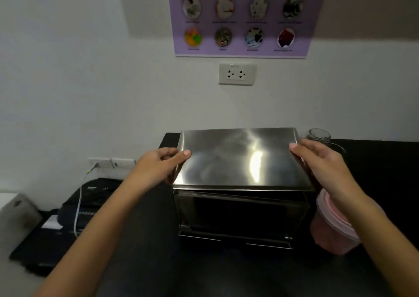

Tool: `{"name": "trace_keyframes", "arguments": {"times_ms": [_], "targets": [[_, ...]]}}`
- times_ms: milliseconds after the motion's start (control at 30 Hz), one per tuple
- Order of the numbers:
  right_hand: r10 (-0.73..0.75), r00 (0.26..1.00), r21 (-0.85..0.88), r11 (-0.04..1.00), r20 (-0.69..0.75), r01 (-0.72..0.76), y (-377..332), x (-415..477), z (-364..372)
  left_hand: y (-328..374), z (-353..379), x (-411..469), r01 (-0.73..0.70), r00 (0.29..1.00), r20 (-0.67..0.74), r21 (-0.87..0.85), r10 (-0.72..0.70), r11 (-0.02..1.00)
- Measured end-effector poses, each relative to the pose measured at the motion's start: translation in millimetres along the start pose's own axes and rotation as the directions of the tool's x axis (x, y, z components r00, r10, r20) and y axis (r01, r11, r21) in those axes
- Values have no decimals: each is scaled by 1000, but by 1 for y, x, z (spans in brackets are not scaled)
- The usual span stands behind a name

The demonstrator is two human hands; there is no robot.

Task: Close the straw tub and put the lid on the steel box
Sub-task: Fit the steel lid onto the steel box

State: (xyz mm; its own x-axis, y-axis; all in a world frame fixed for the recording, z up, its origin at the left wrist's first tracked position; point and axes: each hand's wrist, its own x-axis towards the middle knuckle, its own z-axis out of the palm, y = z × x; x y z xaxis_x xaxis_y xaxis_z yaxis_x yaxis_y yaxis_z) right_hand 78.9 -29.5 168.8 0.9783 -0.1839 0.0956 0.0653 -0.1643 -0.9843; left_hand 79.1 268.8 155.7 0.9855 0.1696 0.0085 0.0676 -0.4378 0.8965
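At far left a dark device (74, 208) lies on a lower surface, w/ a white cable (78, 206) running over it up to a wall socket (102, 163); the picture is blurred there, so what kind of device it is I cannot tell. The left hand (158, 167) grasps the left edge of the steel lid (240, 158), thumb on the top face, other fingers curled under the rim; the lid is flat, shiny, held about level on top of the steel box (240, 215), and the front edge seems to stand a little above the box rim, maybe not fully seated. The box stands on a black counter (374, 160), its dark front facing the camera. On the wall above there is a double outlet (236, 74) and a purple poster (244, 17) w/ eight round pictures. The right hand (322, 163) grasps the right edge of the lid in the same way, thumb on top; behind it a clear glass (319, 135) stands near the wall. The straw tub (333, 226), pink w/ a clear lid on it, sits on the counter just beside the box at right, partly hidden under the right forearm.
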Motion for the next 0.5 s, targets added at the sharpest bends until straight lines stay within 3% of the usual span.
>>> {"name": "trace_keyframes", "arguments": {"times_ms": [167, 500], "targets": [[21, 997, -95, 995, 75, -14, 13, 13, 3, -5, 3, -8, 45, 999, -3, 58, -45, 997], [93, 996, -143, 985, -6, -93, 35, 22, 0, -1, 12, 5, 2, 996, 90, 267, -27, 964]]}}
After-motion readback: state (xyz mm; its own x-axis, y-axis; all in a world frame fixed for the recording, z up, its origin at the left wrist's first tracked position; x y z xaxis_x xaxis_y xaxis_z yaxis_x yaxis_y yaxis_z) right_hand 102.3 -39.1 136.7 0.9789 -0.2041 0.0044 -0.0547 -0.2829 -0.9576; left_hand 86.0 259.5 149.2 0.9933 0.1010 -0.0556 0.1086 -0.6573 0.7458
